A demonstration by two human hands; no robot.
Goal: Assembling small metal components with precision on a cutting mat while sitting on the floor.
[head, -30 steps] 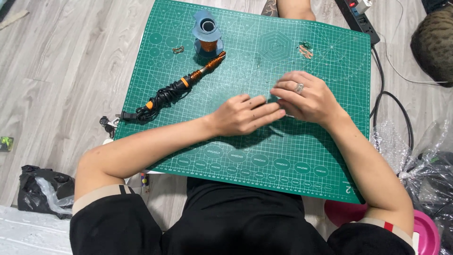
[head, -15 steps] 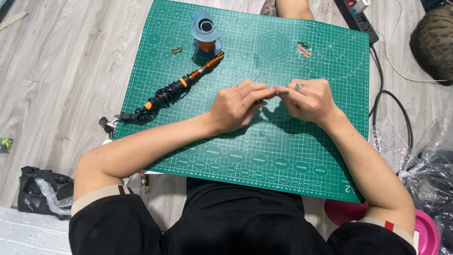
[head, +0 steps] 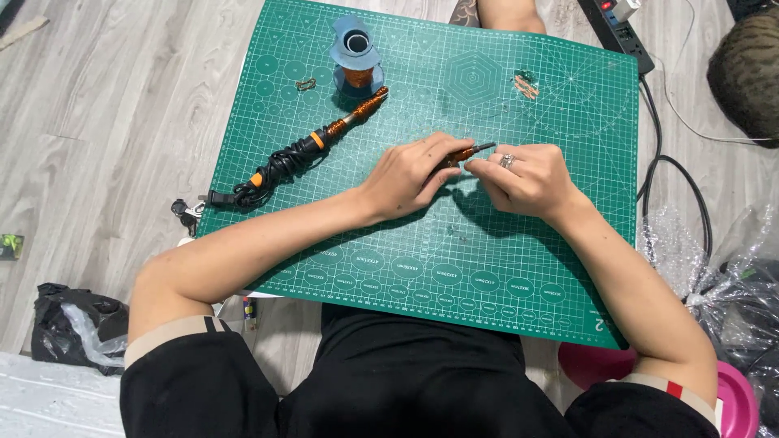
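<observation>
Over the middle of a green cutting mat (head: 422,251), my left hand (head: 410,174) and my right hand (head: 527,177) meet fingertip to fingertip. Together they pinch a small thin piece of copper-coloured wire (head: 469,152) with a dark end, lifted slightly off the mat. My right hand wears a ring. A soldering iron (head: 304,150) wrapped in copper wire, with its black cord coiled round it, lies on the mat to the left of my left hand. Behind it stands a blue spool of copper wire (head: 355,55).
Small wire bits (head: 526,84) and a tiny metal piece (head: 306,83) lie on the far part of the mat. A black power strip (head: 621,28) and cables sit at the right, clear plastic wrap (head: 714,259) and a pink bowl (head: 730,397) near my right elbow, a black bag (head: 73,324) at the left.
Both hands lifted from lying flat on the mat and drew together, fingertips now pinching the small wire piece above the mat. The other objects stayed put.
</observation>
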